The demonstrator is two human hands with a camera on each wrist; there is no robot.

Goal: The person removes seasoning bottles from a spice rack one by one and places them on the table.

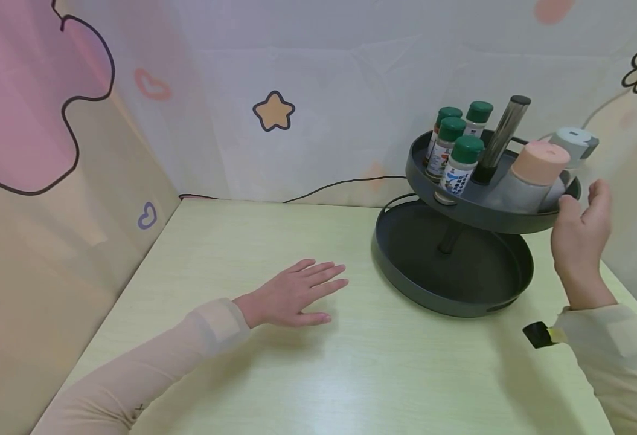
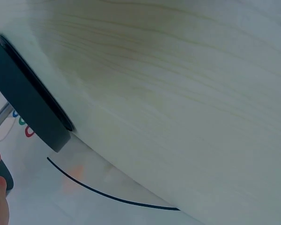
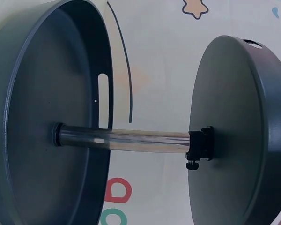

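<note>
A two-tier round organiser of dark grey trays on a silver metal post (image 3: pixel 145 140) stands on the pale wood-grain table (image 1: pixel 383 374), towards its right back. The upper tray (image 1: pixel 486 208) bears four small clear jars with green caps (image 1: pixel 457 175), a translucent bottle with a peach cap (image 1: pixel 526 184) and a grey-topped bottle (image 1: pixel 570 145); it overhangs and partly hides the bare lower tray (image 1: pixel 454 284). The right hand (image 1: pixel 581 241) is upright at the upper tray's right rim, fingers relaxed, thumb parted; whether it touches is unclear. The left hand (image 1: pixel 293 296), palm down, fingers straight and spread, hovers left of the lower tray. A patterned cloth (image 1: pixel 323 121) hangs behind.
</note>
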